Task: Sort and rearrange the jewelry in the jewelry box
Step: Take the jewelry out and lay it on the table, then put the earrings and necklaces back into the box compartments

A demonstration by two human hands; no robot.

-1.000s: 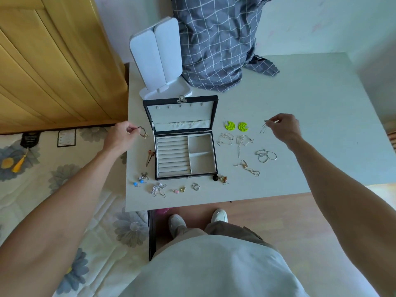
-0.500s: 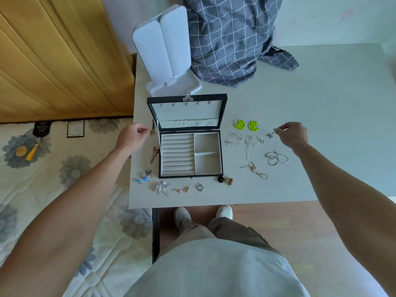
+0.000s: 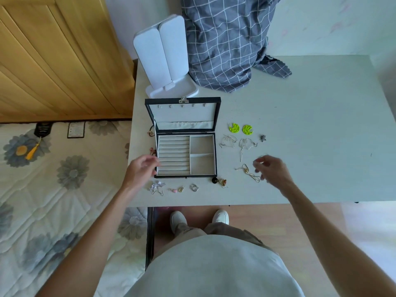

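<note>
**Both hands low beside the open jewelry box**

In the head view, the black jewelry box (image 3: 186, 155) is seen open on the white table (image 3: 310, 129), lid upright, its ring rolls and two square compartments bare. The left hand (image 3: 141, 171) is held at the box's near-left corner, fingers loosely curled with their tips at the box's left wall; nothing is seen between them (contact with the wall cannot be told). The right hand (image 3: 273, 171) is blurred, its fingers bent and slightly spread; whether anything is pinched cannot be told. Just left of its fingertips lies a gold-and-silver chain piece (image 3: 248, 171). Beyond them lie wire earrings (image 3: 246, 144), a small grey charm (image 3: 263, 138) and two neon-green earrings (image 3: 241, 128). Below the left fingers, small rings and earrings (image 3: 177, 188) are lined along the table's near edge.
</note>
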